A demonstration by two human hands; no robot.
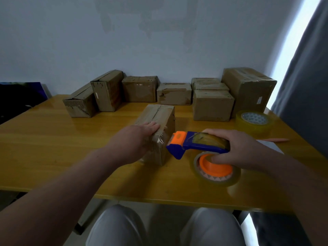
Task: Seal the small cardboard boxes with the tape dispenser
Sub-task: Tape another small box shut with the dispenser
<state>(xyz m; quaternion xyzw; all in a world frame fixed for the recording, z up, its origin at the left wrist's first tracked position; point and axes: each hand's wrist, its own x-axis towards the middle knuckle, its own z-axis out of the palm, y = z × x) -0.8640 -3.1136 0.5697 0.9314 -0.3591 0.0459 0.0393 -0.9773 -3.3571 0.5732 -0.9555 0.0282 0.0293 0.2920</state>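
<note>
A small cardboard box [158, 116] lies lengthwise in the middle of the yellow table [53, 139], its top seam running away from me. My left hand [142, 130] rests flat on the box's near top edge, fingers straight. Clear tape crinkles over the box's near end. My right hand [237, 148] grips a blue and orange tape dispenser [188, 144] just right of the box, with the cutter end pointing at the box's near corner. The dispenser's clear tape roll [214, 169] sits on an orange hub under my fingers.
Several more cardboard boxes [174, 94] stand in a row along the table's far edge by the wall, with a large one [248, 89] at the right. A spare roll of clear tape [254, 121] lies at the right. A grey curtain hangs at the right.
</note>
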